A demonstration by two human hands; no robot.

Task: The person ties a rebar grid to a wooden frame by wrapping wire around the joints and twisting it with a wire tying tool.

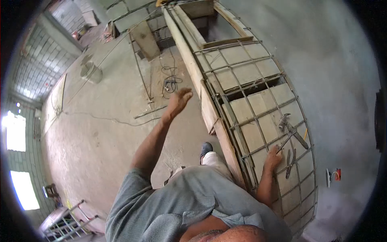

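My left hand hangs in the air over the floor, left of the wooden form board, its fingers loosely bent and holding nothing I can see. My right hand is closed at the rebar grid, around the end of a thin metal rod-like tool whose kind I cannot make out. Just beyond it a claw hammer lies across the bars, its head away from me. Dark-handled pliers rest on the grid right of my right hand.
The grid lies over pale panels along the plastered wall, with a framed opening at its far end. A coiled cable, loose metal bars and a bucket are on the floor. An electrical box shows wires.
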